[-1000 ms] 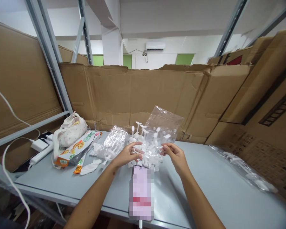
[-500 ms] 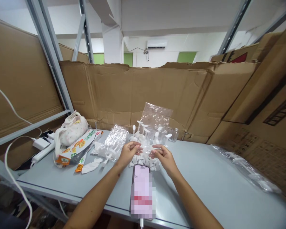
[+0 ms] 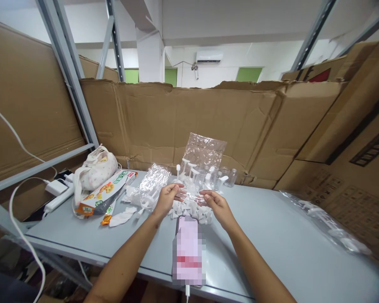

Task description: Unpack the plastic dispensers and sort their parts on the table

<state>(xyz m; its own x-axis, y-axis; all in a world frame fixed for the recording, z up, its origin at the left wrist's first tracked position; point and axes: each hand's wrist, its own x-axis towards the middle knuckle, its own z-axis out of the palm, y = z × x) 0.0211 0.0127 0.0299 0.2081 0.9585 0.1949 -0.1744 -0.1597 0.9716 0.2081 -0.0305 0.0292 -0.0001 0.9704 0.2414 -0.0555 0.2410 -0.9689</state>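
Over a pile of small white plastic pieces (image 3: pixel 192 212), my left hand (image 3: pixel 169 199) and my right hand (image 3: pixel 217 205) face each other. Thumb and fingers of both are pinched at the two ends of a clear plastic piece (image 3: pixel 192 196); its exact kind is hard to make out. Just behind stand several white T-shaped plungers (image 3: pixel 194 171) and clear plastic cylinders (image 3: pixel 230 177). Below my hands lies a phone (image 3: pixel 188 248), its screen partly blurred out.
A clear plastic bag (image 3: pixel 205 149) rises behind the cylinders, and another crumpled bag (image 3: pixel 153 181) lies left. Farther left are an orange-and-white food packet (image 3: pixel 109 191), a white cloth bag (image 3: pixel 97 168) and a power strip (image 3: pixel 60 201). Wrapped plastic parts (image 3: pixel 326 223) lie right. Cardboard (image 3: pixel 189 113) walls the back.
My hands have moved slightly apart, the left a little to the left and up. The view has shifted slightly; the things on the table stay in place.
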